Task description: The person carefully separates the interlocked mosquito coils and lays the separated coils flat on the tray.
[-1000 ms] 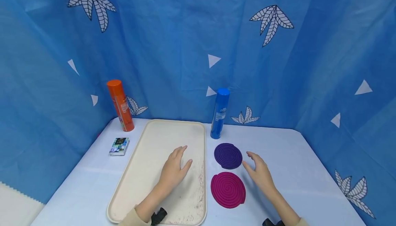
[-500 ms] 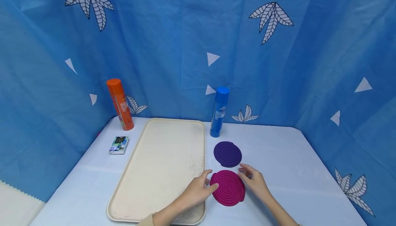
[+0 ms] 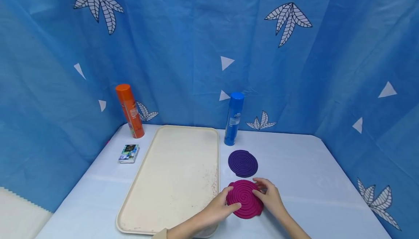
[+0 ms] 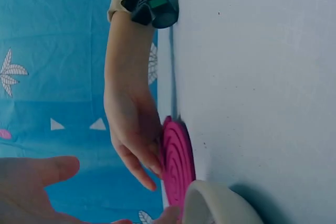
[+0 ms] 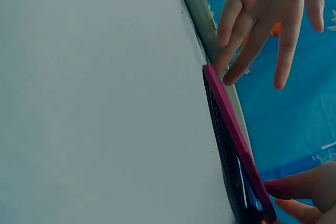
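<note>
A magenta spiral coaster (image 3: 243, 200) lies near the front of the table. My right hand (image 3: 271, 199) pinches its right edge, thumb on top and fingers underneath. In the right wrist view that coaster (image 5: 235, 129) is tipped, with dark shadow under its raised side. My left hand (image 3: 217, 206) is at the opposite edge, thumb over the coils; the right wrist view shows this left hand's fingers (image 5: 286, 51) spread and fairly straight beside the rim. Just behind lies a flat purple spiral coaster (image 3: 243, 163).
A cream tray (image 3: 176, 166) stands left of the coasters, its right rim beneath my left forearm. At the back stand a blue spray can (image 3: 233, 120) and an orange spray can (image 3: 130, 111). A small printed box (image 3: 129, 154) lies left of the tray. Blue curtain (image 3: 183, 50) surrounds the table.
My left hand has moved right from over the tray to the magenta coaster's left edge. My right hand has come left and down, and now pinches its right edge.
</note>
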The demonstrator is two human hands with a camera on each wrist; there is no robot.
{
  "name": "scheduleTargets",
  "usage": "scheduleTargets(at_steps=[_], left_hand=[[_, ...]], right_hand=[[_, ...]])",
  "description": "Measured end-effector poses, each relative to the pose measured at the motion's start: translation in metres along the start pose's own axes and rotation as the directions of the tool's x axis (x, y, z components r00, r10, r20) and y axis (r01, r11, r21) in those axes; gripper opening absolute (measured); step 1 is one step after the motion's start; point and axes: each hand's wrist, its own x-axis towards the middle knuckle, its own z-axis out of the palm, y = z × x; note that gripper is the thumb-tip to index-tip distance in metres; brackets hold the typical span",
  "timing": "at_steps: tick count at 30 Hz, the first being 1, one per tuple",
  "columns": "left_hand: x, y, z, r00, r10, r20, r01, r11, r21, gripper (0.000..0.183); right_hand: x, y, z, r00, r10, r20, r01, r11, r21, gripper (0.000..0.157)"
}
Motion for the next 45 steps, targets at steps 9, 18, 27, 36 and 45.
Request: scheduleTargets(at_steps=[9, 18, 27, 36, 45], left_hand=[[0.009, -0.008, -0.01, 0.996, -0.056, -0.068, 0.051, 0.996, -0.077, 0.057], [0.035, 0.004, -0.045, 0.975, 0.011, -0.224, -0.059, 0.975, -0.212, 0.056], [0.053, 0.027, -0.085, 0.939, 0.031, -0.344, -0.167, 0.912, -0.374, 0.06], [0.05, 0.035, -0.113, 0.888, 0.052, -0.457, -0.22, 0.92, -0.324, 0.042], [0.047, 0.035, -0.12, 0.821, 0.094, -0.563, -0.216, 0.964, -0.153, 0.016]], right_hand=[[0.007, -0.007, -0.007, 0.977, 0.207, 0.05, -0.213, 0.929, 0.302, 0.048], [0.035, -0.059, -0.016, 0.974, 0.229, -0.001, -0.2, 0.855, 0.478, 0.051], [0.06, -0.109, -0.007, 0.974, 0.224, -0.012, -0.171, 0.773, 0.611, 0.048], [0.065, -0.138, 0.0, 0.982, 0.156, 0.104, -0.183, 0.666, 0.723, 0.056], [0.064, -0.138, 0.005, 0.954, 0.139, 0.264, -0.29, 0.637, 0.714, 0.057]])
